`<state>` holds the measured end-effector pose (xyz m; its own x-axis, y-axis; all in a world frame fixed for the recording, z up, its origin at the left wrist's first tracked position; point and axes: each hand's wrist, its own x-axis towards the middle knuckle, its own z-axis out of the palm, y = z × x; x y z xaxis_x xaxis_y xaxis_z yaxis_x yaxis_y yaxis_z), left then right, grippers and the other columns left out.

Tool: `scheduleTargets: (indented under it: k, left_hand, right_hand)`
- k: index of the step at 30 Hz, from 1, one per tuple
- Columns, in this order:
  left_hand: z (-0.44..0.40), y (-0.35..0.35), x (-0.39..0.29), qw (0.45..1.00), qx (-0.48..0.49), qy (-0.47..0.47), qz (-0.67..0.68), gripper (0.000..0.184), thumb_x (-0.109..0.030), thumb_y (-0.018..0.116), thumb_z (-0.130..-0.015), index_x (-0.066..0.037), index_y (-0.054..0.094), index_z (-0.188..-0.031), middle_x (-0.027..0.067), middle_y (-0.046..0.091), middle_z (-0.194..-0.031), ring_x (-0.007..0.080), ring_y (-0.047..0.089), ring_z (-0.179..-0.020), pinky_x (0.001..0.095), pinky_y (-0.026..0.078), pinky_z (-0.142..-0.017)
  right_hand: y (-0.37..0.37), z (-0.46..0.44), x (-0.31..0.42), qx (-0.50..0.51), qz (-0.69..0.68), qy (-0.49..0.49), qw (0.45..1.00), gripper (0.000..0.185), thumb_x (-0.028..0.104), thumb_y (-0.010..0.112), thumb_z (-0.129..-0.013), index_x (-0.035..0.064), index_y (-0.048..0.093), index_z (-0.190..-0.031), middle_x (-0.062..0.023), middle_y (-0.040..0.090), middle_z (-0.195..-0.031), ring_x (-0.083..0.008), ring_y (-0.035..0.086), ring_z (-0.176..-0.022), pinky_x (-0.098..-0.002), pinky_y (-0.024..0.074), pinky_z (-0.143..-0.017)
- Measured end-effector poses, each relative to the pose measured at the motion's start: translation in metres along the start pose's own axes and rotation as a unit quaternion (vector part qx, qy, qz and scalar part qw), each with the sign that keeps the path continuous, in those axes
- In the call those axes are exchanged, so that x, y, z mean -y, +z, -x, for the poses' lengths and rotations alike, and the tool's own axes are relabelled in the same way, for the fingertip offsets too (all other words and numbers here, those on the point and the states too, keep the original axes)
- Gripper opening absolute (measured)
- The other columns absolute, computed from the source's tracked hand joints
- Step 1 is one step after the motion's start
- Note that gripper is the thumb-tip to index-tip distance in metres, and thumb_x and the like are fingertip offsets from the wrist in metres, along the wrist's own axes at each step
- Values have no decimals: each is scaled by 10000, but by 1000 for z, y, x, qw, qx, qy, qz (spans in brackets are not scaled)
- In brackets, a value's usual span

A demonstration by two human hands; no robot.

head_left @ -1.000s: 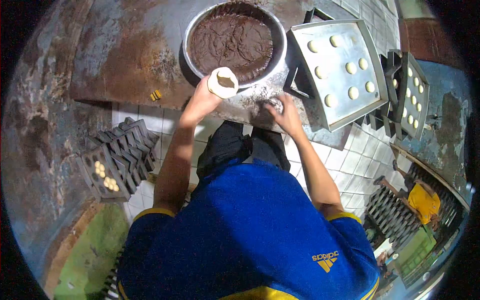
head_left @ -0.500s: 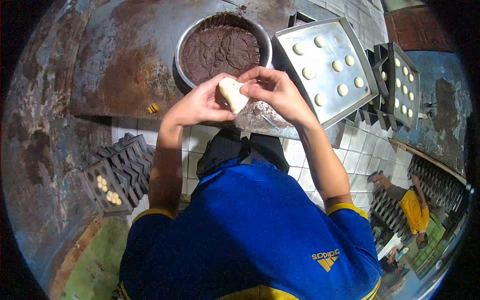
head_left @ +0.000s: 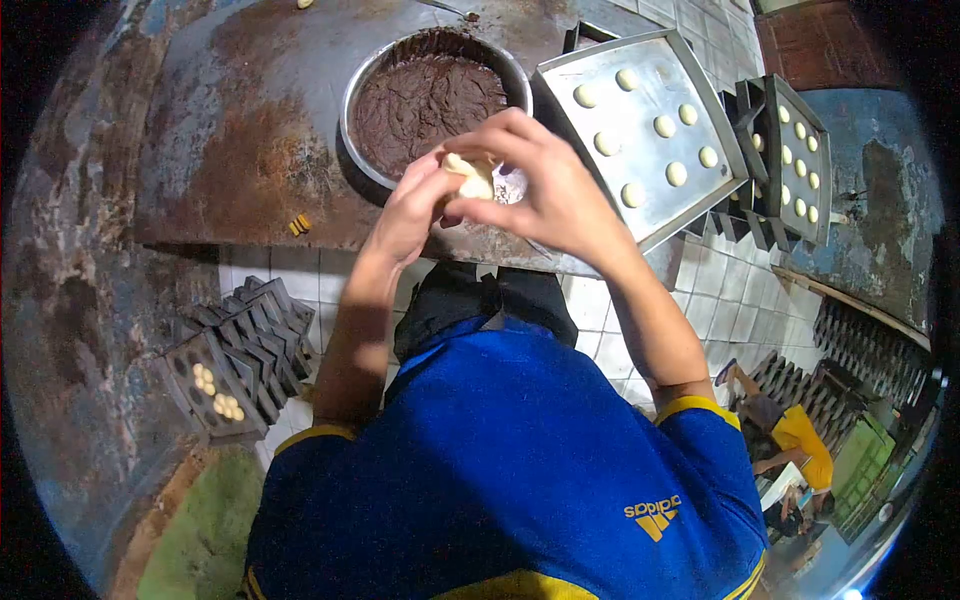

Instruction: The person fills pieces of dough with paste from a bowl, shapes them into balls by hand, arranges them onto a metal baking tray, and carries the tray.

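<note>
A pale piece of dough (head_left: 476,180) is held between my two hands over the table's front edge. My left hand (head_left: 408,215) wraps round it from the left, its fingers partly hidden. From the right, the curved fingers and thumb of my right hand (head_left: 552,185) close on the dough's edge, with a gap inside the curve. The dough looks folded and pinched compared with a flat disc. Just beyond my hands stands a round metal pan (head_left: 345,130) of dark brown, chocolate-like filling (head_left: 430,105).
A metal tray (head_left: 640,90) with several round dough balls lies to the right, beside stacked trays (head_left: 800,165). A small yellow object (head_left: 299,225) sits on the table (head_left: 240,120). More moulds (head_left: 225,355) stand at lower left. A person in yellow (head_left: 803,440) is at the far right.
My right hand has moved over the top of the dough, and the dough has gone from a broad open shape to a gathered one. The person at the right has bent over.
</note>
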<state>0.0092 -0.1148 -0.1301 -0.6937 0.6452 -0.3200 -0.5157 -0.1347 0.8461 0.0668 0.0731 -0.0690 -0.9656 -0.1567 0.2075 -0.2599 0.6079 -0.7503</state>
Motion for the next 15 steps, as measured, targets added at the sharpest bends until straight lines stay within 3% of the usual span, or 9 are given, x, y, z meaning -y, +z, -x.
scheduleTargets:
  k: [4, 5, 6, 8, 9, 10, 12, 13, 15]
  left_hand:
    - [9, -9, -5, 994, 70, -44, 67, 481, -395, 521, -1028, -65, 569, -1374, -2, 653, -1056, 67, 574, -804, 208, 422, -621]
    - [7, -10, -3, 996, 81, -18, 10, 478, -397, 562, -1034, -72, 554, -1384, -11, 642, -1039, 56, 569, -794, 196, 419, -609]
    - [6, -6, -2, 996, 81, -18, 11, 478, -397, 562, -1034, -72, 554, -1384, -11, 642, -1039, 56, 569, -794, 196, 419, -609]
    - [2, 7, 0, 984, 27, 91, -147, 452, -337, 619, -1029, -68, 548, -1385, -11, 638, -1036, 49, 571, -804, 202, 429, -609]
    - [0, 7, 1, 993, 13, 68, -99, 427, -255, 655, -1016, -54, 553, -1379, -16, 641, -1043, 40, 578, -823, 202, 433, -592]
    - [0, 8, 0, 993, 12, 68, -98, 427, -255, 655, -1016, -54, 553, -1379, -16, 641, -1043, 40, 578, -823, 202, 433, -592]
    - [-1, 12, -4, 999, -20, 22, -15, 246, -224, 659, -996, -64, 629, -1180, -25, 630, -954, 48, 580, -822, 212, 451, -662]
    - [-8, 21, 1, 997, -38, 69, 0, 224, -225, 643, -994, -90, 628, -1172, -45, 619, -919, 17, 531, -729, 199, 386, -564]
    - [-5, 28, -13, 999, -44, 19, 12, 229, -230, 640, -994, -101, 617, -1182, -50, 611, -891, 7, 502, -683, 196, 354, -530]
  right_hand:
    - [-1, 2, -8, -61, -120, 89, 987, 289, 171, 847, -853, 68, 798, -1118, -124, 705, -954, -262, 715, -836, -362, 588, -769]
    - [-2, 4, -9, -78, -96, 78, 989, 226, 114, 813, -879, 70, 815, -1101, -118, 723, -930, -259, 721, -847, -366, 586, -786]
    - [-3, 4, -8, -77, -95, 78, 989, 226, 114, 813, -879, 70, 815, -1101, -118, 723, -930, -259, 721, -847, -366, 586, -786]
    - [-3, 3, -7, -82, -78, 63, 992, 244, 104, 777, -916, 70, 803, -1157, -125, 730, -950, -263, 731, -883, -376, 587, -817]
    - [-6, 1, -7, -71, -104, 55, 990, 329, 151, 773, -927, 77, 769, -1248, -141, 724, -1077, -281, 732, -959, -394, 581, -871]
    - [-10, 2, -2, -71, -104, 56, 990, 329, 151, 773, -927, 77, 769, -1248, -141, 724, -1077, -281, 732, -959, -394, 581, -871]
    - [-17, 2, 8, -51, -75, 58, 994, 499, 221, 845, -865, 52, 729, -1320, -129, 685, -1193, -250, 673, -1107, -379, 563, -925]
    - [-18, 0, 10, -48, -37, 30, 998, 604, 268, 885, -824, 47, 708, -1357, -126, 663, -1245, -244, 648, -1159, -380, 554, -950]
    - [-16, 1, -5, -40, -16, 2, 999, 555, 281, 862, -857, 59, 714, -1343, -132, 663, -1229, -269, 678, -1071, -393, 562, -927]
